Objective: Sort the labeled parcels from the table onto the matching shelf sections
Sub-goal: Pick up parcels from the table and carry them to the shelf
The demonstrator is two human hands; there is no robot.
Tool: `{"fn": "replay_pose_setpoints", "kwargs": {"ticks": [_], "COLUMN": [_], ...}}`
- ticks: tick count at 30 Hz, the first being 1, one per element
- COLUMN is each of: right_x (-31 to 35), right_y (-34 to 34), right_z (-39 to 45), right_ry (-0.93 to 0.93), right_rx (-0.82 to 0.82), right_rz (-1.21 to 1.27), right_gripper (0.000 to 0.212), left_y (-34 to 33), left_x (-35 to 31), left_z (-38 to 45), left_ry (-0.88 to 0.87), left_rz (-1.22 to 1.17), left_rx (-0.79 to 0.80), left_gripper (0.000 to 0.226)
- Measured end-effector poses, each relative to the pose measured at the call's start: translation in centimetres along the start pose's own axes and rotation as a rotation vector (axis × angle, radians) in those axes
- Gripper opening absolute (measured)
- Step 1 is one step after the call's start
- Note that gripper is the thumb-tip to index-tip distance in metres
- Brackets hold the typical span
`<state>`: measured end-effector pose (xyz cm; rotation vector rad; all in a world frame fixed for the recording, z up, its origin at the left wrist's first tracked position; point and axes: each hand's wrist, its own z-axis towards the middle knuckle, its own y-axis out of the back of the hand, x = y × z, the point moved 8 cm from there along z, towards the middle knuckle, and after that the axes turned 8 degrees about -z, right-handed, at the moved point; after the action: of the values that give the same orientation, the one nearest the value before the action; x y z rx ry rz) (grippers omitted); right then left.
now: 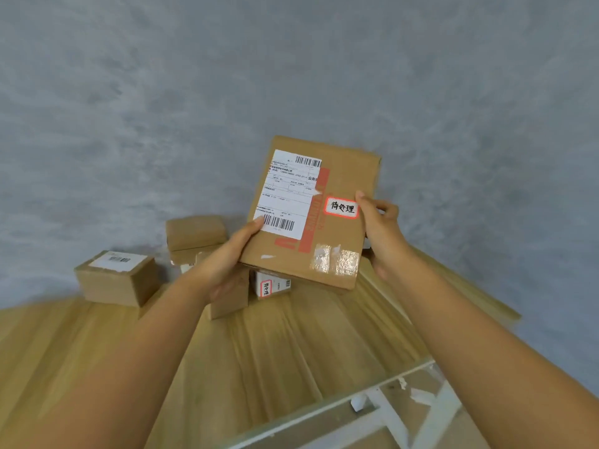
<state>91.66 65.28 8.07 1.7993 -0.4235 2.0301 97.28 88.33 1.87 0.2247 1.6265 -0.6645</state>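
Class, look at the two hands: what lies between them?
In the head view, the flat parcel lies between them: the left hand grips its lower left edge, the right hand its right edge beside the red-bordered sticker.

Both hands hold a flat cardboard parcel [311,212] up above the wooden table [259,351]. Left hand [223,264] grips its lower-left edge, thumb on the shipping label [288,192]; right hand [379,225] grips the right edge, thumb next to a red-bordered handwritten sticker [341,208]. Clear tape at parcel's lower right. Behind/below: approx. three or four more boxes, incl. one at left [116,277] w/ a label on top. Grey wall [162,92] behind.
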Motion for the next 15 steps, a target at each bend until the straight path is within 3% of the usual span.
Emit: {"fn": "replay_pose_setpoints", "kwargs": {"ticks": [4, 10, 15], "right_x": [-1.6, -2.9, -4.2], "right_y": [2.7, 9.1, 14.6], "right_z": [-2.1, -5.0, -9.1], "right_ry": [0.020, 0.066, -0.013], "right_rx": [-0.034, -0.107, -0.158], "right_rz": [-0.007, -0.140, -0.157], "right_gripper": [0.047, 0.063, 0.057], "left_y": [-2.3, -8.8, -13.7], "left_x": [2.4, 4.4, 6.2], "left_z": [0.8, 2.0, 1.8], "left_ry": [0.043, 0.004, -0.006], "left_rz": [-0.008, -0.062, -0.022], "left_rx": [0.064, 0.153, 0.089], "left_gripper": [0.050, 0.050, 0.060]}}
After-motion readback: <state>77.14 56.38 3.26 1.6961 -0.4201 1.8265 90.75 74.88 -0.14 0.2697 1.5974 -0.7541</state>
